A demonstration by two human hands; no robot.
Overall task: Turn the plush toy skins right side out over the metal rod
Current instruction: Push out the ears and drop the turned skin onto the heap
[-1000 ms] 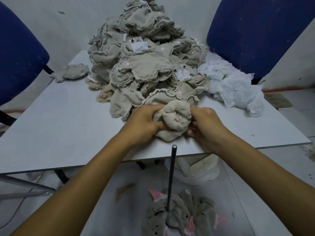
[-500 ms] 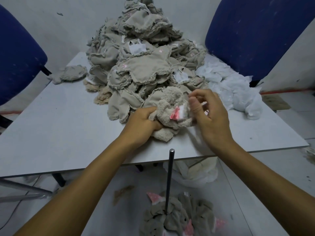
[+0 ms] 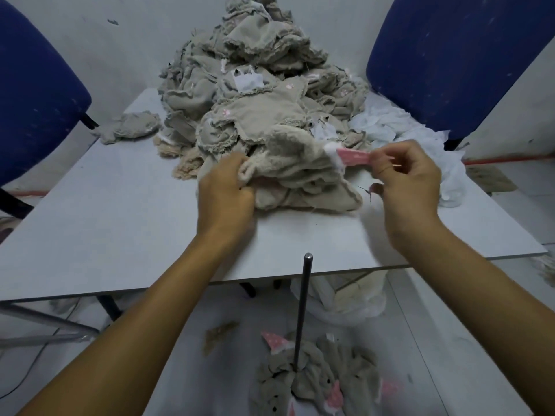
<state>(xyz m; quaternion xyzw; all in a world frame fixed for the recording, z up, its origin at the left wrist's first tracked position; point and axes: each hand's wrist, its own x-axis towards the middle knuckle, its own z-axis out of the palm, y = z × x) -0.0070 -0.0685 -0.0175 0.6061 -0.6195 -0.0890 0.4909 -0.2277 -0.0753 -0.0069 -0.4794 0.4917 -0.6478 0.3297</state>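
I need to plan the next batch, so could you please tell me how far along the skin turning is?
Done: a few fluffy grey skins with pink ears lie on the floor round the upright metal rod. In hand: the left hand grips a beige plush skin while the right hand pinches its pink ear. Left: the tall heap of inside-out beige skins on the white table.

My left hand (image 3: 225, 187) grips the near edge of a beige skin (image 3: 295, 175) lying on the table (image 3: 120, 211) against the pile (image 3: 255, 94), while my right hand (image 3: 410, 178) pinches its pink ear (image 3: 353, 156) and holds it out to the right. The rod (image 3: 302, 307) stands upright below the table's near edge, between my forearms. Turned skins (image 3: 318, 382) lie on the floor around its base.
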